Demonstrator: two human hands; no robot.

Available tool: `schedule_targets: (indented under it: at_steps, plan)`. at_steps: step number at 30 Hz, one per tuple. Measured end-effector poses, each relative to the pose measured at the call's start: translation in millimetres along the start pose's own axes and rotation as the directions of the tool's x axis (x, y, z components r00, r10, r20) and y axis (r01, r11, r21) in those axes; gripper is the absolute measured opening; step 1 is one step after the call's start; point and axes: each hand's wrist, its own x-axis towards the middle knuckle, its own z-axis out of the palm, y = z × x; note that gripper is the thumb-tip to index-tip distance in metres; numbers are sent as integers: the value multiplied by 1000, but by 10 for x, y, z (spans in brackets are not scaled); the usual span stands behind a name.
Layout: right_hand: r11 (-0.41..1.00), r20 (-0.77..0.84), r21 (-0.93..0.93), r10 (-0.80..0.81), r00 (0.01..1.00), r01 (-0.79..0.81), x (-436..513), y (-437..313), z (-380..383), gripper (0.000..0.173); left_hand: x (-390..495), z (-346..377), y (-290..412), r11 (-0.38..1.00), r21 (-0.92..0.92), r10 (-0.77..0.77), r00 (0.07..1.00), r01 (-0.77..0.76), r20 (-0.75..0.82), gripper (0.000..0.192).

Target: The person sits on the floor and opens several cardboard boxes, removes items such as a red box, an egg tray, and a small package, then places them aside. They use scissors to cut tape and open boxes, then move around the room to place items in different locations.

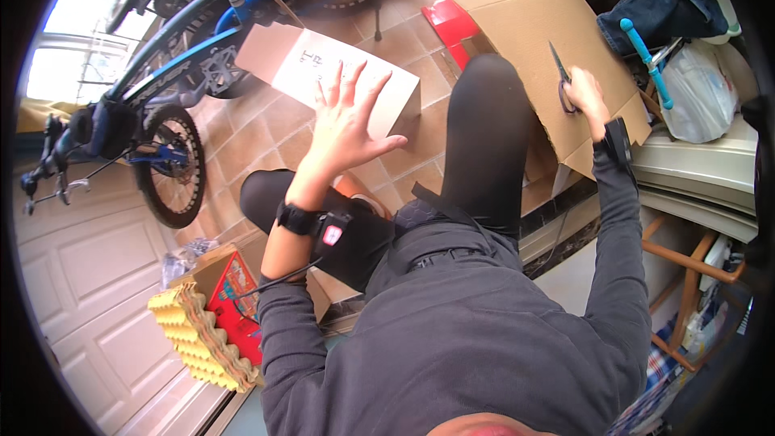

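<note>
My left hand [345, 118] is raised, fingers spread, and holds nothing. In the picture it overlaps a white cardboard box [393, 88] with printed writing and an open flap; whether it touches the box is not clear. Farther right, my right hand [584, 94] grips the dark handle of a pair of scissors [560, 66]. The scissors point away from me, blades close together, over a large brown cardboard sheet [514, 12]. Part of the handle is hidden by my fingers.
A blue bicycle [181, 69] stands on the tiled floor [254, 127] at left. Yellow egg trays [197, 339] rest by a cardboard box at lower left. A red object [451, 27] lies beside the sheet. Right are a white plastic bag [702, 94] and a wooden frame [684, 260].
</note>
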Motion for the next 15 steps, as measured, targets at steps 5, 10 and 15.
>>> schedule_targets:
  at_steps: [5,10,15]
  plan:
    - [328,-402,751,-462,791,573,-666,-1426,-148,51,-8,511,142,941,101,-334,932,322,142,93]
    - [570,-138,738,-399,907,363,-785,-2682,646,74,-82,709,53,920,146,-368,930,362,15,83]
    - [307,-449,742,-434,781,596,-660,-2941,1125,60,-261,580,-90,916,83,-390,919,393,-55,80]
